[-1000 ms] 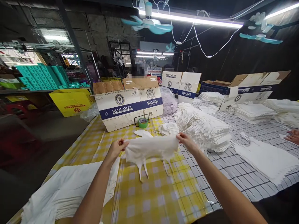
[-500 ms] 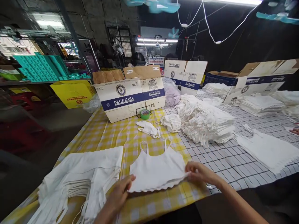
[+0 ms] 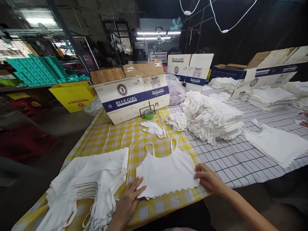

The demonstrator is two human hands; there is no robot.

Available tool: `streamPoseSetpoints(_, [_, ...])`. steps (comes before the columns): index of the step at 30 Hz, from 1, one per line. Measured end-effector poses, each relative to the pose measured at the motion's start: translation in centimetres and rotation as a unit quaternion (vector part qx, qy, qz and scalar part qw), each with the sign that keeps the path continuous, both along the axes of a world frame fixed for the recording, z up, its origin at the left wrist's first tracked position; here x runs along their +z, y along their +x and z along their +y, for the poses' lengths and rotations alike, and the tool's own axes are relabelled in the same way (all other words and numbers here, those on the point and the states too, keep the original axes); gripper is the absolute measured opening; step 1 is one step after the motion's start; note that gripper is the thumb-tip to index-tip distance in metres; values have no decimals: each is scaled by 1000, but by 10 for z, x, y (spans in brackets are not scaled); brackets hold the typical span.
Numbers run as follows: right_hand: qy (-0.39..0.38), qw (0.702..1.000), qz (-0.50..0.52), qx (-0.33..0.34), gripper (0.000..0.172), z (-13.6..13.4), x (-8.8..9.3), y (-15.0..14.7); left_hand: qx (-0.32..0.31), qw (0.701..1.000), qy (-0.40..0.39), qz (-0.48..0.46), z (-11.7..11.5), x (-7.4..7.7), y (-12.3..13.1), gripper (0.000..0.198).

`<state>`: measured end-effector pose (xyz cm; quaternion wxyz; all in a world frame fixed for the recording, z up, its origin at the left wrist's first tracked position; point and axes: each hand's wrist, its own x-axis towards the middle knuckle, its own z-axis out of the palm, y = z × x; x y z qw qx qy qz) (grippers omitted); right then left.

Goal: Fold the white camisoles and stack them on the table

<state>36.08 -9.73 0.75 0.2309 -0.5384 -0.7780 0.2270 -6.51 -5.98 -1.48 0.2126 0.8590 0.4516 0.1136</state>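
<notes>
A white cropped camisole with thin straps and a wavy hem lies flat in front of me, straps pointing away. My left hand rests with spread fingers on its lower left side, pressing the edge. At the right side edge, my right hand has thumb and fingers closed on the fabric. To the left, a neat stack of white camisoles lies with straps hanging toward me. Beyond the camisole lie a crumpled white piece and another bunched one.
A big heap of white garments stands right of centre. Behind are a roll of green tape and a carton. More camisoles lie at right, near another person's hand. The yellow checked cloth covers the table's left part.
My left hand has gone from pinching the lower left corner to lying spread on the edge. The camisole's hem, lifted at the right before, now lies flat. The view has shifted slightly.
</notes>
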Motion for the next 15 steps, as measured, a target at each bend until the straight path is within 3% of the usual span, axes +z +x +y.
streamPoseSetpoints(3, [-8, 998, 60, -16, 19, 2, 7, 1, 15, 998, -47, -46, 3, 11, 1, 53])
streamPoseSetpoints(5, [-16, 992, 118, -39, 19, 6, 24, 0, 31, 991, -87, -94, 7, 31, 3, 48])
streamPoseSetpoints(9, [-25, 970, 232, -70, 22, 14, 81, -4, 108, 965, -142, -191, 13, 92, 6, 30])
streamPoseSetpoints(12, [-35, 944, 317, -89, 23, 18, 123, -6, 145, 945, -136, -259, 15, 138, 2, 31])
streamPoseSetpoints(15, [-14, 920, 374, -121, 25, 26, 143, -8, 173, 919, -136, -329, 20, 166, -1, 31])
